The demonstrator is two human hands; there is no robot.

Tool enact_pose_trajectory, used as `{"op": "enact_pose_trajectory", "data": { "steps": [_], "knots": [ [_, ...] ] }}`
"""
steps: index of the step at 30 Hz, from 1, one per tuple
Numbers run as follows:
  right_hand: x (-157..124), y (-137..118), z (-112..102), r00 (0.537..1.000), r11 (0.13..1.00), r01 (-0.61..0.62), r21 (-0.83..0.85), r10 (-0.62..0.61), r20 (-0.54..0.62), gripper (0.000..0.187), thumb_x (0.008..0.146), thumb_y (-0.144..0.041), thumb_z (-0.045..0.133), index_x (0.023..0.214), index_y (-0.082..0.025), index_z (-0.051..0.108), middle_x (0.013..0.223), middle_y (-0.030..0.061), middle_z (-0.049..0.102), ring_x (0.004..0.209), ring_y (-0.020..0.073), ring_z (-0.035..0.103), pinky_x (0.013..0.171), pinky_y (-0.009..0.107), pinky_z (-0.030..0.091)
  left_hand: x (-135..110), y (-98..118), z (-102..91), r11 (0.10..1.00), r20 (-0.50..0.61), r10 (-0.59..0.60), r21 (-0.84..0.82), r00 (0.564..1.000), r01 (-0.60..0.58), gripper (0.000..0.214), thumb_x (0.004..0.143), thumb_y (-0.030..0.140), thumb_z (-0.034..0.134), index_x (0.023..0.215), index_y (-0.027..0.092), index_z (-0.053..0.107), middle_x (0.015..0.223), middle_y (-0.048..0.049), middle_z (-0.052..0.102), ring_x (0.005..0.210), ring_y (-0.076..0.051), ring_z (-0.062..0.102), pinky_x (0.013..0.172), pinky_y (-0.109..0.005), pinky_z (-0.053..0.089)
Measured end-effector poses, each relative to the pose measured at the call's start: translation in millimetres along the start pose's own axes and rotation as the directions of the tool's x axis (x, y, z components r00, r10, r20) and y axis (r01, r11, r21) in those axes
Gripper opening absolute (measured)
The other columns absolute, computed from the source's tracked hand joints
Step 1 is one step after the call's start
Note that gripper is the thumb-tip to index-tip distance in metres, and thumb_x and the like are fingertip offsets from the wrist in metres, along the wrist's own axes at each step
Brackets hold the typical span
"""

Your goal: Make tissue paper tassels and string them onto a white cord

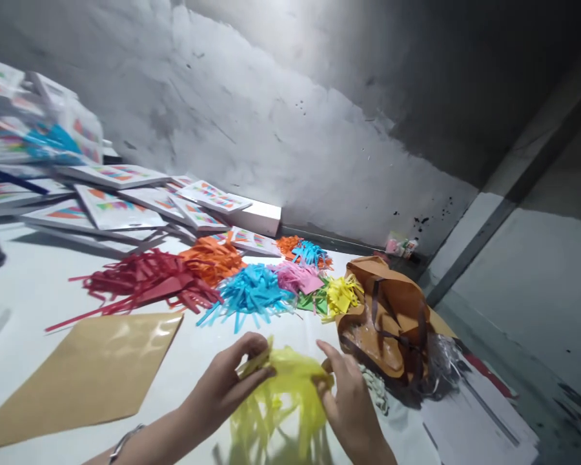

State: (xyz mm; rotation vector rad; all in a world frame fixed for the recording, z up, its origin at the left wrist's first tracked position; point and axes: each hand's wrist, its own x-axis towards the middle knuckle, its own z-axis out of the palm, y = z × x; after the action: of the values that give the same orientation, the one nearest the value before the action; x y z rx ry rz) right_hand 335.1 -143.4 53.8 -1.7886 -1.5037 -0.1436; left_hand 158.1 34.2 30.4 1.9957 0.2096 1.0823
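Low in the head view, a yellow fringed tissue-paper piece (290,368) is stretched between my two hands, its cut strips hanging down blurred. My left hand (244,371) pinches its left side between thumb and fingers. On the right side, my right hand (341,387) grips the paper with its thumb and lower fingers, while the index finger points up. Just beyond lie bundles of fringed paper: blue (256,290), dark red (150,281), orange (213,258), pink (300,276), green (314,300) and yellow (343,294).
A brown paper envelope (87,368) lies at the left. An open brown bag (392,316) with dark straps stands at the right, beside clear plastic (440,365) and white sheets (479,413). White printed packs (121,206) are piled at the back left against the wall.
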Motion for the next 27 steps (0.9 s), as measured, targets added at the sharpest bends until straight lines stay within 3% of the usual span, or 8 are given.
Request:
{"op": "enact_pose_trajectory", "data": {
  "steps": [2, 4, 8, 11, 16, 22, 24, 27],
  "knots": [
    [-5, -2, 0, 0.949, 0.922, 0.240, -0.303, -0.289, -0.129, 0.053, 0.087, 0.003, 0.046, 0.136, -0.015, 0.055, 0.090, 0.0061, 0.067, 0.086, 0.0216, 0.063, 0.089, 0.045, 0.048, -16, 3, -21.3, 0.998, 0.027, -0.068, 0.004, 0.997, 0.068, 0.018, 0.092, 0.040, 0.064, 0.092, 0.022, 0.063, 0.079, 0.0003, 0.066, 0.071, -0.016, 0.061, 0.067, -0.023, 0.050],
    [-9, -6, -4, 0.865, 0.810, 0.356, -0.466, -0.475, -0.164, 0.037, 0.092, 0.005, 0.044, 0.121, -0.010, 0.062, 0.088, 0.0077, 0.067, 0.087, 0.0198, 0.063, 0.097, 0.047, 0.043, -30, 8, -42.8, 0.987, 0.077, -0.160, -0.004, 0.984, 0.161, 0.021, 0.091, 0.043, 0.064, 0.094, 0.022, 0.066, 0.082, -0.0012, 0.069, 0.076, -0.018, 0.063, 0.071, -0.025, 0.051],
    [-18, -21, -15, 0.757, 0.681, 0.489, -0.545, -0.642, -0.122, 0.029, 0.100, 0.000, 0.041, 0.101, -0.006, 0.069, 0.088, 0.0105, 0.070, 0.093, 0.0199, 0.065, 0.099, 0.045, 0.041, -40, 24, -70.0, 0.955, 0.049, -0.293, -0.031, 0.955, 0.295, 0.032, 0.092, 0.049, 0.061, 0.108, 0.023, 0.068, 0.098, -0.0054, 0.071, 0.091, -0.023, 0.066, 0.084, -0.031, 0.053],
    [-30, -27, -18, 0.704, 0.621, 0.576, -0.532, -0.708, -0.064, 0.032, 0.102, -0.002, 0.039, 0.106, -0.005, 0.070, 0.090, 0.0106, 0.073, 0.093, 0.0196, 0.067, 0.099, 0.045, 0.042, -33, 31, -65.9, 0.949, 0.107, -0.308, -0.040, 0.946, 0.313, 0.039, 0.092, 0.053, 0.060, 0.116, 0.024, 0.066, 0.109, -0.0073, 0.071, 0.102, -0.026, 0.064, 0.092, -0.036, 0.051],
    [-47, -31, -12, 0.686, 0.656, 0.581, -0.482, -0.713, -0.145, 0.029, 0.101, -0.002, 0.042, 0.105, -0.007, 0.071, 0.089, 0.0100, 0.072, 0.092, 0.0182, 0.068, 0.095, 0.044, 0.046, -9, 25, -26.7, 0.881, 0.383, -0.395, -0.099, 0.835, 0.462, 0.063, 0.082, 0.065, 0.069, 0.128, 0.022, 0.064, 0.138, -0.0130, 0.061, 0.128, -0.032, 0.052, 0.111, -0.046, 0.037],
    [-57, -33, -1, 0.651, 0.713, 0.551, -0.435, -0.693, -0.312, 0.023, 0.098, -0.001, 0.047, 0.101, -0.007, 0.069, 0.090, 0.0097, 0.066, 0.092, 0.0175, 0.064, 0.088, 0.042, 0.050, 3, 24, 0.4, 0.762, 0.688, -0.338, -0.200, 0.642, 0.616, 0.066, 0.068, 0.074, 0.075, 0.095, 0.014, 0.075, 0.090, -0.0096, 0.077, 0.080, -0.028, 0.071, 0.075, -0.038, 0.056],
    [-60, -31, 2, 0.673, 0.740, 0.524, -0.421, -0.663, -0.328, 0.024, 0.097, -0.001, 0.046, 0.101, -0.008, 0.069, 0.090, 0.0088, 0.064, 0.089, 0.0166, 0.064, 0.088, 0.041, 0.049, 2, 29, 1.6, 0.743, 0.716, -0.310, -0.228, 0.626, 0.629, 0.063, 0.069, 0.072, 0.074, 0.094, 0.014, 0.074, 0.087, -0.0092, 0.076, 0.074, -0.027, 0.071, 0.069, -0.036, 0.056],
    [-68, -27, 7, 0.744, 0.787, 0.489, -0.376, -0.602, -0.292, 0.025, 0.097, -0.007, 0.046, 0.103, -0.011, 0.070, 0.096, 0.0108, 0.065, 0.094, 0.0195, 0.065, 0.089, 0.044, 0.049, 0, 33, -0.7, 0.774, 0.641, -0.315, -0.252, 0.700, 0.580, 0.054, 0.081, 0.066, 0.065, 0.099, 0.015, 0.069, 0.091, -0.0093, 0.074, 0.080, -0.026, 0.070, 0.068, -0.033, 0.055]
  ]
}}
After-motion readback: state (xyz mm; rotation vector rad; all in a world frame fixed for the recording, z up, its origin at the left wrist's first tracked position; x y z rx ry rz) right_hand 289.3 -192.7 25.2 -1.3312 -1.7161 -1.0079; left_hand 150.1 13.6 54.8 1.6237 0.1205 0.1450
